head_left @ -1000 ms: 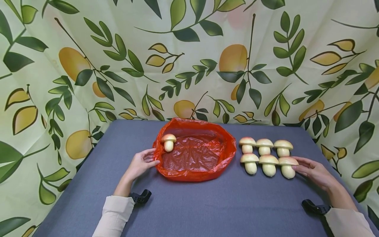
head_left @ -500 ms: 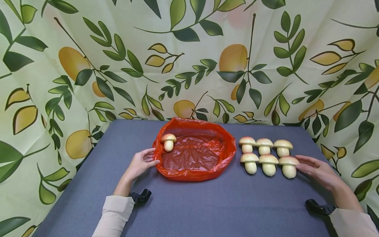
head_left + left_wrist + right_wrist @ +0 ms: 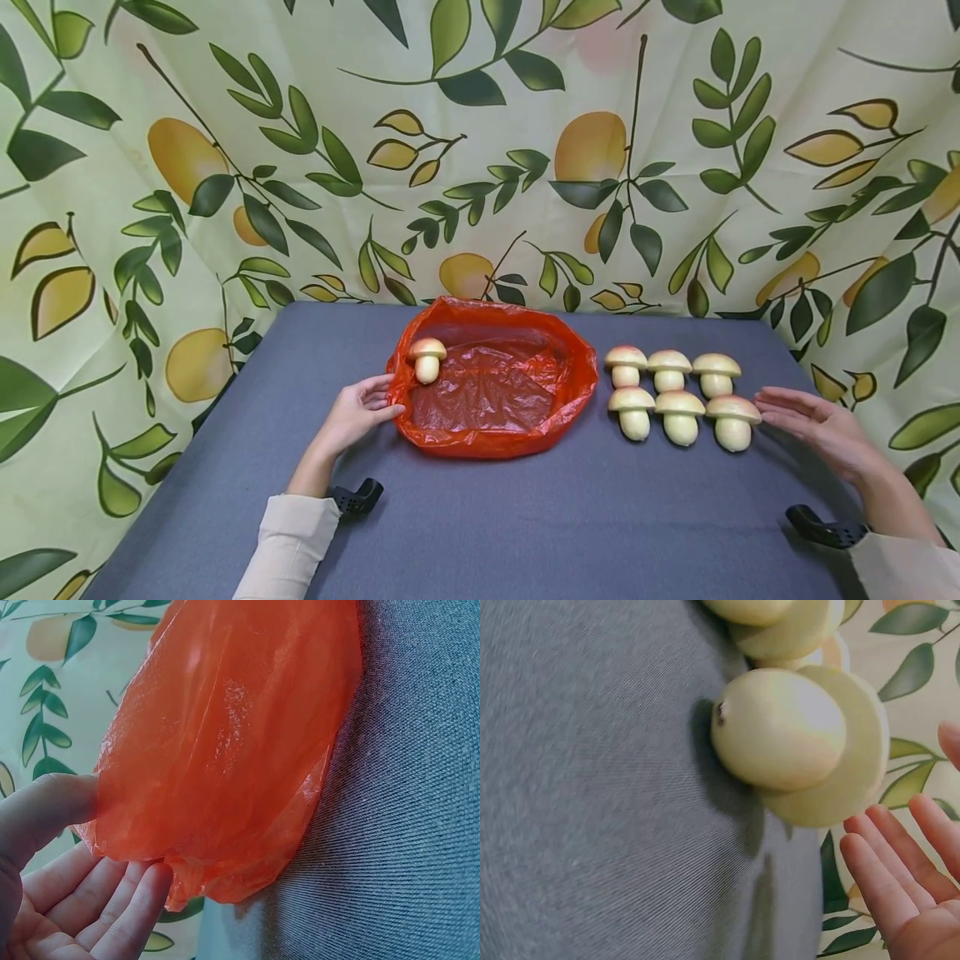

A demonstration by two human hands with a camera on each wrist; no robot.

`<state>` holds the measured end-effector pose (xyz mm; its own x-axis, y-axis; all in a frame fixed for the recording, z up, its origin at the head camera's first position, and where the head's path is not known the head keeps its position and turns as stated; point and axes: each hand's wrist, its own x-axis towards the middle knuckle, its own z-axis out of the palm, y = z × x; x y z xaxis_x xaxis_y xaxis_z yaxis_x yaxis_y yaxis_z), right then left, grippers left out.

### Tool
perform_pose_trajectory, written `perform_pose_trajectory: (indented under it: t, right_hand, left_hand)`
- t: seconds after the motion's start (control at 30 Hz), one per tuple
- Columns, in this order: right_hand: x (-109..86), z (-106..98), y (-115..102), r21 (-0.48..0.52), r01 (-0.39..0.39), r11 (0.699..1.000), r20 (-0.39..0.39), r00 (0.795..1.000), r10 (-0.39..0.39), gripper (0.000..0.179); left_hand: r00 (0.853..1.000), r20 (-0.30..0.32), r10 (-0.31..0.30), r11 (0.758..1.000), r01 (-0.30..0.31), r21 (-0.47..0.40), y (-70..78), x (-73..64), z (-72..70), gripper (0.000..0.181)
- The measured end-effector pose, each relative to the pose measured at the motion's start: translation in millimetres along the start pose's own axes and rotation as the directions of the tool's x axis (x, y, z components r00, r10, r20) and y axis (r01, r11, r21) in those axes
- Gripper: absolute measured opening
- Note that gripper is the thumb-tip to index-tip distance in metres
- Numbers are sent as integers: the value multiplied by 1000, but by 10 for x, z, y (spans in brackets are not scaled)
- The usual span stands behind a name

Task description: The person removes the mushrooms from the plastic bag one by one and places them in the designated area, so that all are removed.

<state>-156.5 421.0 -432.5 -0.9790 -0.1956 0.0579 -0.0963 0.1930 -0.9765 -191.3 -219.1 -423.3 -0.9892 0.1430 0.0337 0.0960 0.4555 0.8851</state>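
Observation:
A red plastic bag (image 3: 491, 443) lies with its mouth spread wide on the table. Inside its left part is one toy mushroom (image 3: 427, 363) with a reddish cap. My left hand (image 3: 362, 410) holds the bag's left side; in the left wrist view, the fingers (image 3: 127, 911) and thumb are at the bag's edge, some tips hidden by the plastic. To the right of the bag, several more mushrooms (image 3: 681, 421) sit in two rows. My right hand (image 3: 821, 429) is just right of the front-row end mushroom (image 3: 732, 425), fingers extended and holding nothing. The right wrist view shows that mushroom (image 3: 780, 727) close by.
A grey-blue cloth (image 3: 510, 525) covers the table. Behind and at both sides hangs a leaf-and-fruit patterned curtain (image 3: 495, 217). Black wrist straps with cameras (image 3: 825, 529) sit on both forearms.
My right hand has drawn away from the front-row end mushroom, moving right, its fingers leaving it. The left hand and the bag have stayed where they were.

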Motion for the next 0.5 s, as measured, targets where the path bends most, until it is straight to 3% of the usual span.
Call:
perform_pose_trajectory:
  t: [0.2,0.4,0.5]
  right_hand:
    - [22,68,-97,34,78,996,-10,997,-78,42]
    - [42,143,-216,-83,46,995,-50,997,-51,39]
    - [51,214,-270,-79,54,995,-58,997,-58,37]
  left_hand:
    - [1000,-1,3,1000,-3,-1,2,0,2,55]
    - [1000,-3,-6,1000,6,1,7,1,-1,55]
    - [1000,0,-17,1000,17,1,12,-3,1,55]
